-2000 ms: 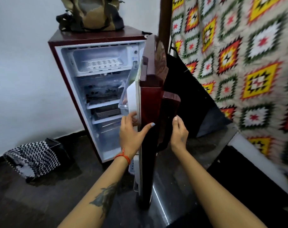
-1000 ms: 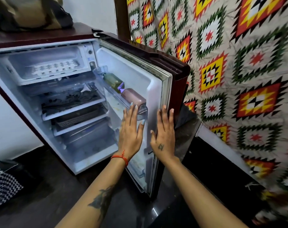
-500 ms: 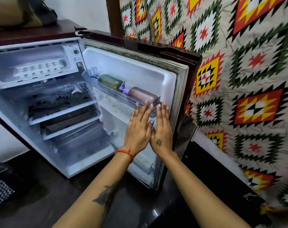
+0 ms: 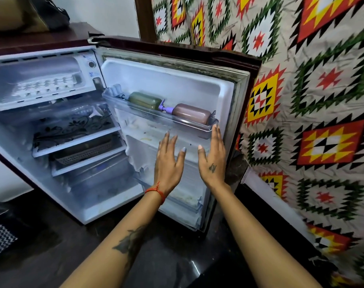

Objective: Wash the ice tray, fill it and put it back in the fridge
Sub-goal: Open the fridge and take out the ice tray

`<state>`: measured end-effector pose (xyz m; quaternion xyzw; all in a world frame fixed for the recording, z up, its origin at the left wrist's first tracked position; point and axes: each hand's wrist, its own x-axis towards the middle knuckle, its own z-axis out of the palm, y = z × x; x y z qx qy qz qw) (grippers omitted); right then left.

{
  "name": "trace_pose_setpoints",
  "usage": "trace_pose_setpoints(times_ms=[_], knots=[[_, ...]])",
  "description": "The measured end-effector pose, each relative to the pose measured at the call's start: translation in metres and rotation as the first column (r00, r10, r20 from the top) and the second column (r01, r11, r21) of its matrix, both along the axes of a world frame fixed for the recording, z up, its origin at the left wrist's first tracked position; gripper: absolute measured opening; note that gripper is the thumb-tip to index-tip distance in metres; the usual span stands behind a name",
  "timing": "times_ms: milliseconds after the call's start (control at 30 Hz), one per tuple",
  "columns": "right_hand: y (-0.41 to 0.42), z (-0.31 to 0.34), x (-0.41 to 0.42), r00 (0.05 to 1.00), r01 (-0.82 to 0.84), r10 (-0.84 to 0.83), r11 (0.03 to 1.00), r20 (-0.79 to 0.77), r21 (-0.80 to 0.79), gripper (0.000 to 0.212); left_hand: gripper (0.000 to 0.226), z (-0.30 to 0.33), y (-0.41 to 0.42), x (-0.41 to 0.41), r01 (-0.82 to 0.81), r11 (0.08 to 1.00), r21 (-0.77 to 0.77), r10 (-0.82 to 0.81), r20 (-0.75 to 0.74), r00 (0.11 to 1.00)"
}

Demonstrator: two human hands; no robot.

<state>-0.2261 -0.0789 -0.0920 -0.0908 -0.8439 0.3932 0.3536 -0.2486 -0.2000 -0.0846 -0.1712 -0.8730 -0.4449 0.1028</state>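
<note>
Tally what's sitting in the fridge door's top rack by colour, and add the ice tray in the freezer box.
Green bottle: 1
Brown bottle: 1
White ice tray: 1
Total: 3

The head camera looks forward and down, close to the open fridge point(image 4: 52, 125).

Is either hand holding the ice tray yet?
No, the ice tray sits in the freezer box while the left hand and right hand are open.
</note>
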Motion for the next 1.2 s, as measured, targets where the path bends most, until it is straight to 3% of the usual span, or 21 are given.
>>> trace_pose_setpoints(times_ms=[167,367,700,833,1000,1200], knots=[[-0.025,-0.011,-0.004,0.998,0.053,-0.060,0.980,-0.030,-0.192,0.061,0.048,-0.006,-0.021,-0.003,-0.124,0.992,0.015,0.122,0.111,0.986],[-0.063,-0.021,-0.008,0.996,-0.026,0.052,0.945,0.073,-0.325,0.064,0.048,-0.009,-0.051,-0.004,-0.221,0.973,0.071,0.207,0.170,0.964],[-0.144,-0.034,-0.044,0.922,-0.257,0.327,0.917,0.208,-0.305,0.063,0.048,-0.033,-0.143,-0.024,-0.406,0.908,0.106,0.365,0.275,0.889],[-0.184,-0.039,-0.076,0.892,-0.291,0.377,0.901,0.248,-0.322,0.058,0.050,-0.041,-0.186,-0.053,-0.432,0.896,0.101,0.384,0.311,0.869],[-0.237,-0.040,-0.118,0.843,-0.374,0.451,0.883,0.293,-0.282,0.067,0.049,-0.044,-0.237,-0.093,-0.468,0.873,0.134,0.403,0.342,0.849],[-0.292,-0.033,-0.163,0.800,-0.437,0.517,0.850,0.304,-0.294,0.058,0.046,-0.038,-0.288,-0.134,-0.481,0.857,0.186,0.406,0.332,0.852]])
